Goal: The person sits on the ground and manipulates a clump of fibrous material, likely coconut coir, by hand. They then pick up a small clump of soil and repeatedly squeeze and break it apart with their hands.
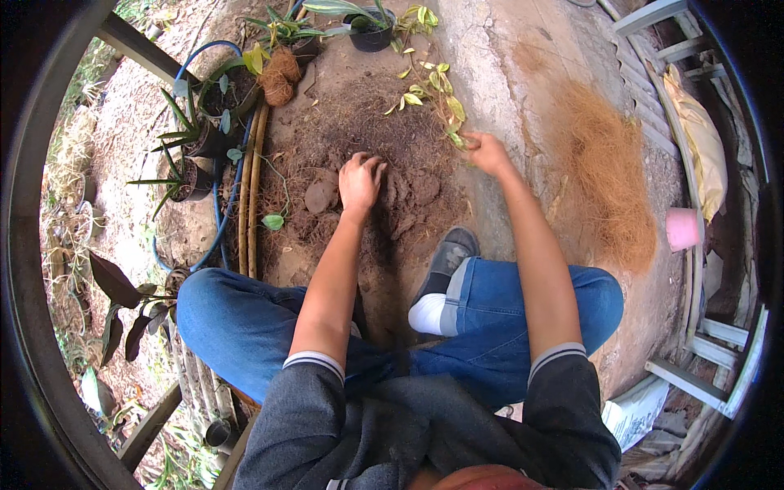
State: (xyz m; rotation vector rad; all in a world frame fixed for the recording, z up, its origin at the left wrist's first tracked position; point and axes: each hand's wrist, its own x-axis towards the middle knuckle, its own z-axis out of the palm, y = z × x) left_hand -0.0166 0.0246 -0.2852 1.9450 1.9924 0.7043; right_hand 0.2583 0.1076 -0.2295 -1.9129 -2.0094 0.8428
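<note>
My left hand (361, 184) is down on the loose dark soil (351, 122), its fingers curled into it and dirty at the tips. Right beside it lie a rounded clod of soil (321, 196) and more crumbly lumps (416, 186). Farther right, my right hand (485, 153) pinches the near end of a trailing vine (443, 84) with yellow-green leaves. The vine runs from my fingertips toward the back, over the edge of the soil. My fingers hide the exact spot where the stem is gripped.
Potted plants, one in a black pot (371, 37), stand at the back and left. A blue hose (220, 214) and bamboo poles (253, 196) run along the left. Brown coconut fibre (608, 171) lies right, near a pink pot (683, 228). My sandalled foot (452, 253) borders the soil.
</note>
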